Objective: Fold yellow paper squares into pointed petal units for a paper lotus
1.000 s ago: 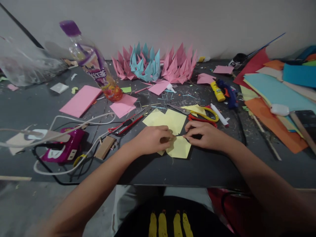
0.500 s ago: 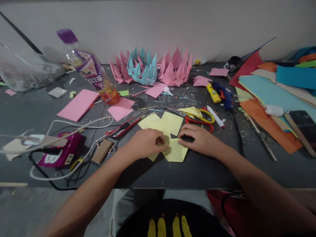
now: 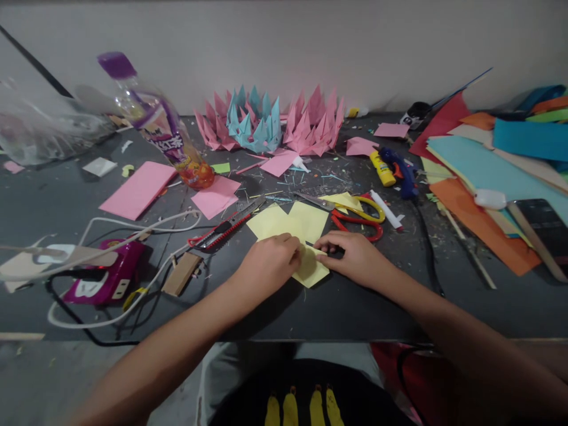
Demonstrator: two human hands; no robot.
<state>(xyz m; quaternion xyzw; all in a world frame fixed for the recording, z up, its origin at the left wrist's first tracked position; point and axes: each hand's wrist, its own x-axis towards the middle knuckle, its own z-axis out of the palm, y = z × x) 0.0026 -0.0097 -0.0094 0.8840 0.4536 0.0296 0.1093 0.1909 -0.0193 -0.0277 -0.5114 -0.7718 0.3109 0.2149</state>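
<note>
A small piece of yellow paper (image 3: pixel 312 273) is held between my two hands, close to the table's front edge. My left hand (image 3: pixel 276 259) is closed on its left side, with the fingertips partly hidden. On the right, my right hand (image 3: pixel 344 251) pinches its edge between thumb and fingers. Just beyond lie more yellow paper squares (image 3: pixel 306 220), partly covered by my hands. Scissors (image 3: pixel 361 216) with yellow and red handles rest past my right hand. A red and black utility knife (image 3: pixel 226 229) lies beyond my left hand.
Folded pink and blue paper crowns (image 3: pixel 255 124) stand by the wall. A drink bottle (image 3: pixel 166 133) leans at left, behind a magenta power adapter (image 3: pixel 113 272) with looping cables. Rightward are a glue gun (image 3: pixel 402 171), coloured paper sheets (image 3: pixel 479 171) and a phone (image 3: pixel 541 231).
The yellow paper between my hands has turned and shows a smaller, more pointed outline. My right hand has shifted slightly left, nearer my left hand. The view has moved a little.
</note>
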